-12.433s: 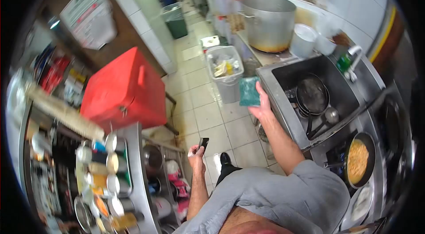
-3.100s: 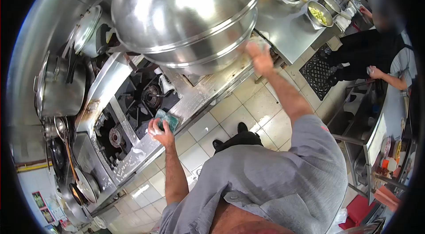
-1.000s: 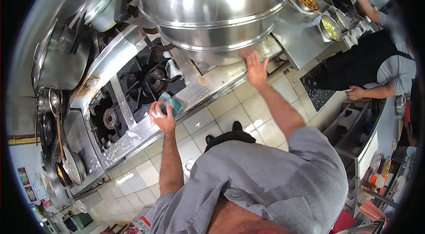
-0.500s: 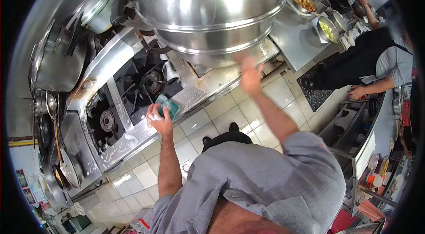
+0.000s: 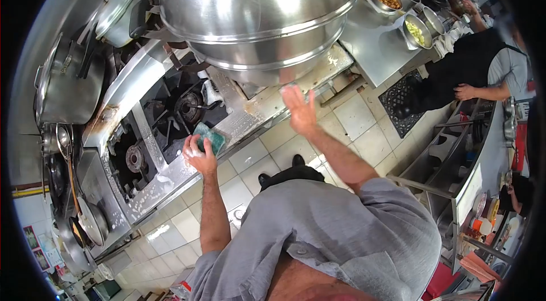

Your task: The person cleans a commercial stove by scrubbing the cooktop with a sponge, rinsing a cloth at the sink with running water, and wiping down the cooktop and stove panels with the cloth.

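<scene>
Sponge (image 5: 208,136), green, sits left of frame centre, gripped in the left hand (image 5: 198,155) and pressed onto the steel front edge of the stove (image 5: 170,170), just beside the black burner grates (image 5: 182,110). Right hand (image 5: 300,109) is empty, fingers spread, raised at frame centre just below the big stacked steamer (image 5: 256,11); contact with it not clear. Progress, judging by residue: white suds spotted along the stove's front rail toward lower left, so that stretch looks scrubbed but not rinsed. Rail toward centre, under the steamer, shows brown staining, so likely still to do. Burner wells look untouched. A co-worker (image 5: 483,70) in a dark apron stands at upper right by a worktop (image 5: 375,39) with food bowls (image 5: 418,31).
</scene>
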`<state>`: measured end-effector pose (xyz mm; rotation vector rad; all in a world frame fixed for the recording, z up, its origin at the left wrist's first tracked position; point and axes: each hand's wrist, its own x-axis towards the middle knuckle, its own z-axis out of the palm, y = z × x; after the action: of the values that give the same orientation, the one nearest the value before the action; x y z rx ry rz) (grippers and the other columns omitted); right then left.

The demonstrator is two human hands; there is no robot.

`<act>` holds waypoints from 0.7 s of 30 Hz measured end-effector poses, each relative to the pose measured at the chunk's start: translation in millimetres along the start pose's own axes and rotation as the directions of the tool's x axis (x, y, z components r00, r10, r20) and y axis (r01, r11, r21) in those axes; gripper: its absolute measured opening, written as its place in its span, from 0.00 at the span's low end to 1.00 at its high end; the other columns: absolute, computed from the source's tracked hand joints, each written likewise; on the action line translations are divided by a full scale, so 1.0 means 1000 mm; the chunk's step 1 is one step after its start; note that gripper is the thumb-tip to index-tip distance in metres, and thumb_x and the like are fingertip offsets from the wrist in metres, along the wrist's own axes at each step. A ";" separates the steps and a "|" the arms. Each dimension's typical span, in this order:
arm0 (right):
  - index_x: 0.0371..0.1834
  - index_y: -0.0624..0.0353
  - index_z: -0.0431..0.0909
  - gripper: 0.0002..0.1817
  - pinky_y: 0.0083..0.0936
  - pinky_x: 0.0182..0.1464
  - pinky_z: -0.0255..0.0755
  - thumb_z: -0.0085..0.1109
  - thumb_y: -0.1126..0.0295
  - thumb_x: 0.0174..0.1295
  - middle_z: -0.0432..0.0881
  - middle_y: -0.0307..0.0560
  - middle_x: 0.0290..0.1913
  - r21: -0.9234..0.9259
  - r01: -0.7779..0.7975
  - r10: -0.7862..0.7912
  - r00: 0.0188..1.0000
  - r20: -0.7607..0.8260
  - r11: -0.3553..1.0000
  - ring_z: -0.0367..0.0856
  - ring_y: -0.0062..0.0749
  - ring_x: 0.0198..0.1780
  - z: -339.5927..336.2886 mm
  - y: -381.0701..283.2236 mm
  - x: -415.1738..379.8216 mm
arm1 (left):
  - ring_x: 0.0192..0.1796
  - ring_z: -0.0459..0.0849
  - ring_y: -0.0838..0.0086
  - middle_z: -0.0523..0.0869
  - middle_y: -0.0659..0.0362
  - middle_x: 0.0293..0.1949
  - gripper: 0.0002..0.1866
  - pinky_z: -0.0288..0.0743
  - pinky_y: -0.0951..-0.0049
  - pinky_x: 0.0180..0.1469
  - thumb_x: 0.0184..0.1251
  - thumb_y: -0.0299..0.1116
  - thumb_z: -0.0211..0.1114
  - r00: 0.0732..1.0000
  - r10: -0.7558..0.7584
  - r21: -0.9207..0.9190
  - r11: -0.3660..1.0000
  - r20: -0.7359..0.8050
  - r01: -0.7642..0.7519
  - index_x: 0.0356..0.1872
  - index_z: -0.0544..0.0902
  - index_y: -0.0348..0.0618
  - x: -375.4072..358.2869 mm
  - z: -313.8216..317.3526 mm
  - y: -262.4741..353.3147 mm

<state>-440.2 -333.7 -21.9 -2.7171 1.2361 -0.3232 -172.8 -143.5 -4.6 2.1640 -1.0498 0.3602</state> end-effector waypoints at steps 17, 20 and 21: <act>0.66 0.53 0.56 0.38 0.65 0.66 0.30 0.50 0.80 0.46 0.55 0.42 0.69 0.118 0.089 -0.095 0.994 0.045 0.989 0.47 0.37 0.72 0.004 -0.071 0.023 | 0.55 0.68 0.57 0.74 0.52 0.51 0.15 0.59 0.56 0.58 0.55 0.40 0.63 0.999 -0.017 -0.002 1.000 0.028 0.017 0.41 0.78 0.46 0.000 -0.004 0.002; 0.67 0.50 0.55 0.38 0.64 0.67 0.29 0.49 0.82 0.47 0.54 0.40 0.70 0.135 0.267 -0.275 0.960 0.044 0.954 0.46 0.36 0.72 0.002 -0.054 0.019 | 0.56 0.67 0.57 0.74 0.54 0.51 0.15 0.58 0.55 0.58 0.54 0.42 0.63 0.999 -0.011 -0.012 1.000 0.033 0.012 0.41 0.78 0.47 0.000 -0.004 -0.002; 0.67 0.49 0.56 0.37 0.61 0.68 0.28 0.48 0.81 0.48 0.53 0.40 0.70 0.091 0.221 -0.229 0.970 0.087 0.971 0.45 0.35 0.73 0.003 -0.030 0.023 | 0.56 0.68 0.57 0.74 0.54 0.51 0.15 0.59 0.55 0.58 0.54 0.42 0.63 0.999 -0.014 0.001 1.000 0.034 0.014 0.41 0.78 0.47 0.000 -0.005 -0.001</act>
<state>-402.8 -331.1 -15.7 -2.7696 0.8720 -0.2555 -172.2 -139.5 -1.7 2.1841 -1.0530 0.3182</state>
